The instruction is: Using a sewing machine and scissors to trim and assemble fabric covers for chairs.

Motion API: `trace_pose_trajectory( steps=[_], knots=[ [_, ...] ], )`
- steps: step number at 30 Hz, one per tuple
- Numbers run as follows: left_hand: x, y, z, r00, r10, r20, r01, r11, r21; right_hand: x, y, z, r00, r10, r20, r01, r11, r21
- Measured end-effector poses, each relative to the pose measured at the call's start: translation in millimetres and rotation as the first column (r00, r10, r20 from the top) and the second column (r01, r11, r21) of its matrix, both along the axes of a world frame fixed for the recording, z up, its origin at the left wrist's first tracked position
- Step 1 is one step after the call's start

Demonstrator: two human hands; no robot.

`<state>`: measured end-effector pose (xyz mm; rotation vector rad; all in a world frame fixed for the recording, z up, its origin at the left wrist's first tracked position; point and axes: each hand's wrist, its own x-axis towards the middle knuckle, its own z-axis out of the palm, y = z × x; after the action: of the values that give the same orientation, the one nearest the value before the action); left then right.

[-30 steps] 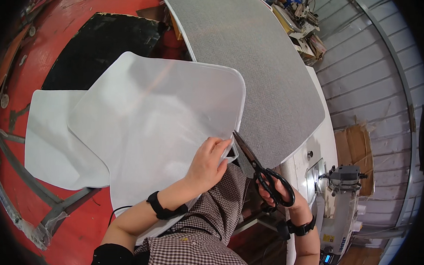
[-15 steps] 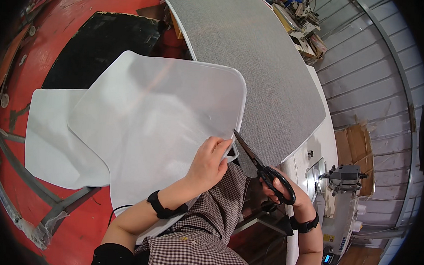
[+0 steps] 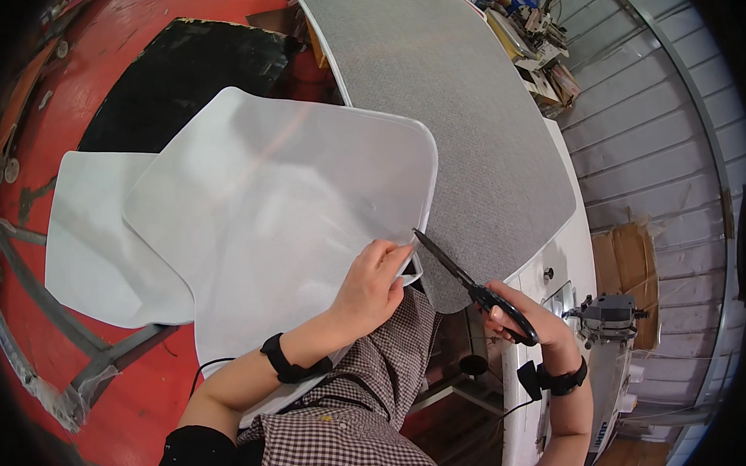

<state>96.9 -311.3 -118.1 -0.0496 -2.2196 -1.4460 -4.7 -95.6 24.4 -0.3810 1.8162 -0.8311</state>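
Right of centre, the right hand (image 3: 523, 316) grips black scissors (image 3: 451, 265), tips at the right edge of a white sheet (image 3: 309, 180), mid-frame; the left hand (image 3: 372, 287) pinches that edge. Beyond, a grey fabric panel (image 3: 477, 129) reaches the top; red floor (image 3: 28, 118) spreads left.

From where I stand, the red floor (image 3: 149, 394) spreads over the left side, scuffed with dark marks, and a grey metal frame (image 3: 47, 297) stands there, clear plastic around its end. Across on the right, a pale panelled wall (image 3: 634, 153) catches soft light, a metal beam (image 3: 704, 114) running along it. A sewing machine (image 3: 611, 314) sits by the white table (image 3: 562, 259), with a brown cardboard box (image 3: 636, 274) just behind
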Motion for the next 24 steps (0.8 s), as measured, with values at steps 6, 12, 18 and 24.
trace_pose_trajectory(
  steps=[6, 12, 18, 24],
  knots=[
    [0, 0, -1, 1.0, 0.005, -0.008, -0.005, 1.0, 0.015, -7, -10, 18, 0.999, 0.048, 0.0, -0.048, 0.995, 0.084],
    [-1, 0, 0, 1.0, -0.001, -0.018, 0.001, 1.0, 0.02, -5, -15, 19, 0.999, 0.016, 0.038, -0.019, 0.998, 0.067],
    [0, 2, -1, 1.0, 0.0, 0.0, 0.0, 0.999, 0.04, -5, -14, 15, 0.999, 0.016, 0.045, -0.018, 0.999, 0.046],
    [0, 1, -3, 1.0, 0.017, -0.025, -0.018, 1.0, -0.026, -5, -16, 18, 0.998, -0.011, 0.059, 0.006, 0.996, 0.084]
  ],
)
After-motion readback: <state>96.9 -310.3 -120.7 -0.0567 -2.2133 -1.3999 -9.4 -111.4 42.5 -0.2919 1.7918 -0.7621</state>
